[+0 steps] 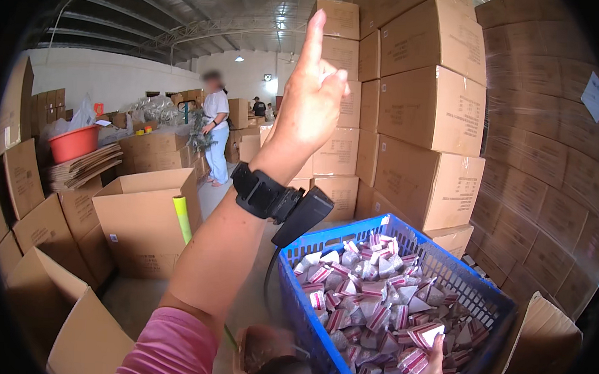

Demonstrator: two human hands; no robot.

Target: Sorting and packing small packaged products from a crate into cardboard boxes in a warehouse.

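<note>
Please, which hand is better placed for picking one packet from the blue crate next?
Probably the right hand: it is down in the blue crate, right at the packets. The left hand is raised high, pointing up and away from them, so it would have further to go.

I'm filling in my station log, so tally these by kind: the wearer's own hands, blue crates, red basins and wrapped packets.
Wearer's hands: 2, the left hand and the right hand
Blue crate: 1
Red basin: 1
Total: 4, leaving out the wrapped packets, which overlap too much to count.
</note>
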